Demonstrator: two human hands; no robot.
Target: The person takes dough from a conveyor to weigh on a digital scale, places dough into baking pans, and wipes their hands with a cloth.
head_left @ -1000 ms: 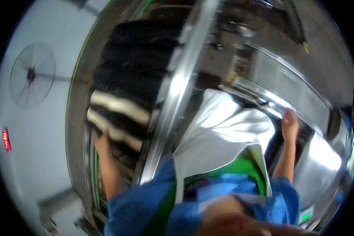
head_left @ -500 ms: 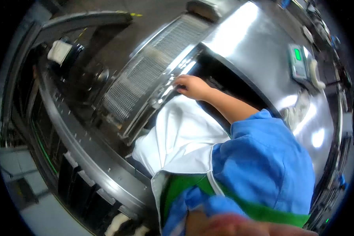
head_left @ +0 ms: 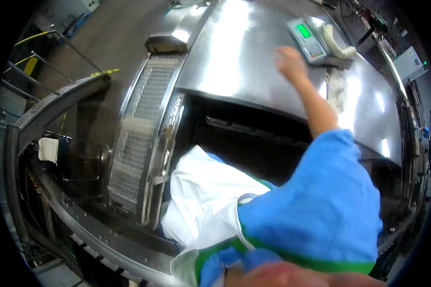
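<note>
My right hand [head_left: 290,63] is over the shiny steel table [head_left: 258,62], just left of a digital scale [head_left: 307,40] with a green display. Its fingers are blurred, and whether they hold anything cannot be made out. A pale curved piece [head_left: 335,44] lies on the scale. Nearer to me on the table, below the scale, is a crumpled whitish cloth or glove [head_left: 337,89]. My left hand is out of view.
A wire-mesh conveyor [head_left: 138,129] runs left of the table. A curved metal rail [head_left: 103,248] crosses the lower left. Farther left are a stool [head_left: 81,158] with a white cloth [head_left: 48,149] and metal railings [head_left: 36,79]. A control box [head_left: 409,65] is at right.
The view has swung right. My right hand has left the conveyor's metal edge and moved over the table near the scale. My left hand, earlier at the dark slots with pale pieces, has gone from view.
</note>
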